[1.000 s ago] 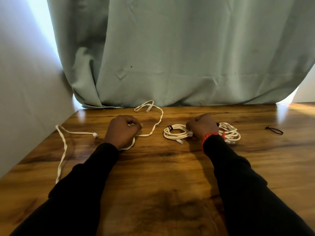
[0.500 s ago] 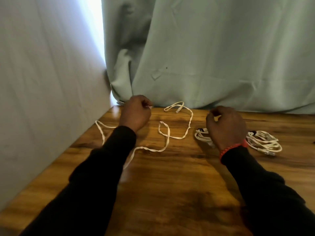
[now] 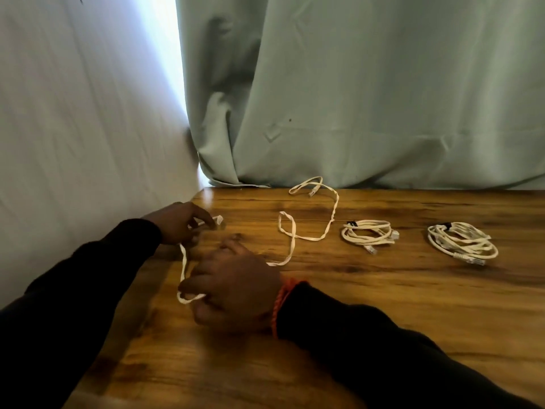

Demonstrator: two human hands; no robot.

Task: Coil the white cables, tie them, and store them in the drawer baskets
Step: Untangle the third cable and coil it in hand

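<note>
A loose flat white cable (image 3: pixel 312 228) snakes across the wooden table (image 3: pixel 383 305) from the far edge to the near left. My left hand (image 3: pixel 180 222) pinches its plug end near the table's left edge. My right hand (image 3: pixel 236 290) grips a loop of the same cable lower down, at the left. Two coiled white cables lie to the right, each bound with a black tie: a smaller coil (image 3: pixel 368 234) and a larger coil (image 3: pixel 463 243).
A pale green curtain (image 3: pixel 354 98) hangs behind the table's far edge. A white wall (image 3: pixel 73 128) runs along the left side. No drawer or basket is in view.
The view has swung left. My right hand left the coils and crossed left to grip the loose cable's loop. My left hand now holds the plug end near the left edge.
</note>
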